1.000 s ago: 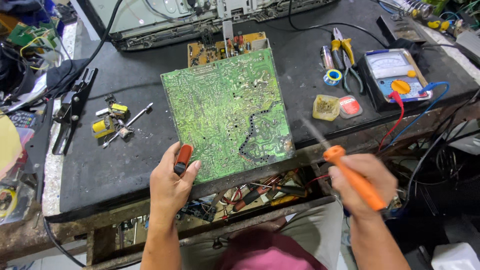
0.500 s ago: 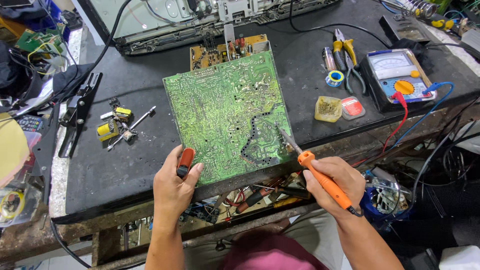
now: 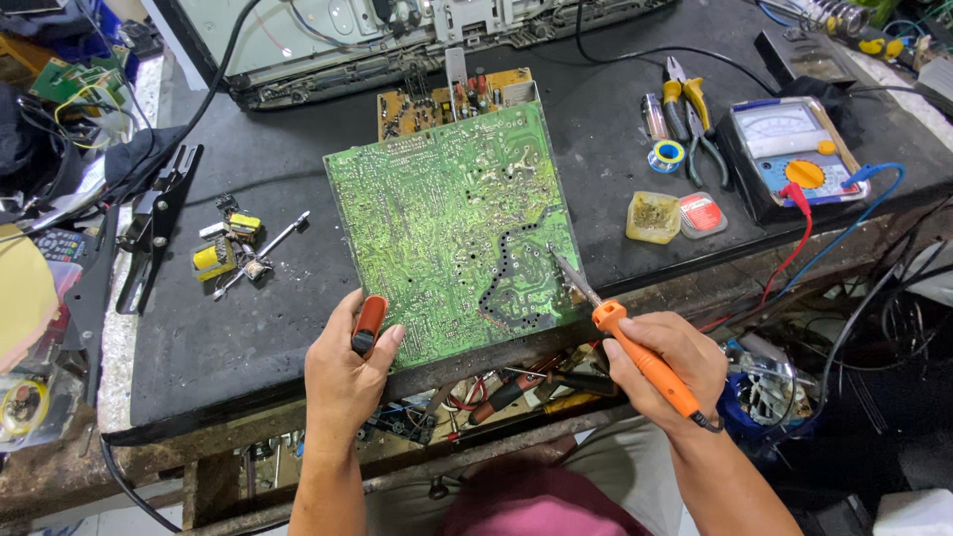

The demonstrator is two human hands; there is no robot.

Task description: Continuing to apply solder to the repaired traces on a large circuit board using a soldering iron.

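Solder side up, the large green printed circuit board (image 3: 452, 223) is lying tilted on the black workbench top (image 3: 248, 328), its near edge hanging just over the bench's front lip. Your right hand (image 3: 667, 359) is gripping the orange-handled soldering iron (image 3: 635, 352) like a pen, fingers closed round the handle, and you are pressing its metal tip against the board's lower right area, beside a curving row of dark solder pads. Your left hand (image 3: 342, 372) is steadying the board's near left corner while wrapping a small red cylindrical tool (image 3: 368, 324) (what kind it is, you cannot tell from here) between thumb and fingers. To the right, a yellow-handled pair of pliers (image 3: 690, 114), a small solder reel (image 3: 667, 155), a square yellowish flux tub (image 3: 653, 216) and an analogue multimeter with red and blue leads (image 3: 789, 159) are sitting well apart from your hands. Left of the board, small yellow components and screws (image 3: 233, 248) are lying scattered.
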